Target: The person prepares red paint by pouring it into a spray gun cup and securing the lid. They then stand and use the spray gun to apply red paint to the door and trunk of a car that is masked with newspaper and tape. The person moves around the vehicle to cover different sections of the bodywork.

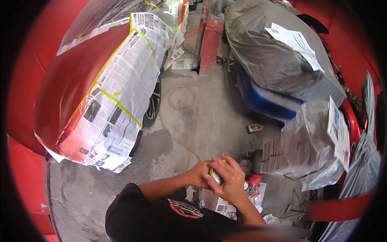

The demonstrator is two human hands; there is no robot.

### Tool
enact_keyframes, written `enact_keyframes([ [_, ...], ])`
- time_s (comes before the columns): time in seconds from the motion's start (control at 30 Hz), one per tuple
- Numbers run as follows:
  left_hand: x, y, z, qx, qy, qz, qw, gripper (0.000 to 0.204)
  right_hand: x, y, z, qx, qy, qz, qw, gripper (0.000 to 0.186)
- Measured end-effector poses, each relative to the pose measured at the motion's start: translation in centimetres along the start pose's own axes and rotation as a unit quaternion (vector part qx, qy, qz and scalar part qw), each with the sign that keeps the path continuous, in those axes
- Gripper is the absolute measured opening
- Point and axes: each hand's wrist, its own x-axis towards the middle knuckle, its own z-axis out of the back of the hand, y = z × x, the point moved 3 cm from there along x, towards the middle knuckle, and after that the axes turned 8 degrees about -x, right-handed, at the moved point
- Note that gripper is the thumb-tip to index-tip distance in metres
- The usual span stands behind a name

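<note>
**Both hands on a small can**

My left hand and right hand are closed around a small can, close to my chest. Its yellow and silver parts peek out between my fingers. I think I am getting the can ready, maybe working its top. The next move needs a firm grip and a careful turn.

Papers lie on the floor by my feet. Past them the floor is open in the middle. A red car taped with newspaper stands to my left. A covered car is on the right.
</note>
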Motion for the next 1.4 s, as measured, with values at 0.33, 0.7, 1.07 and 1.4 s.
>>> enact_keyframes([
  [0.33,9.2,-0.1,19.8,0.062,-0.105,-0.047,0.991,0.062,21.7,-3.3,-5.2,0.047,-0.069,0.062,0.995,0.026],
  [0.7,28.6,7.3,36.9,0.093,-0.328,0.092,0.935,0.074,41.8,-28.4,-13.7,0.444,-0.003,-0.108,0.890,0.065],
  [1.07,48.1,9.1,59.3,0.128,-0.498,0.005,0.858,0.072,62.5,-35.2,-25.3,0.383,0.233,0.033,0.894,0.062],
  [1.4,60.4,22.0,83.2,0.000,-0.361,0.018,0.933,0.087,84.8,-43.7,-34.7,0.418,0.261,-0.110,0.863,0.031],
])
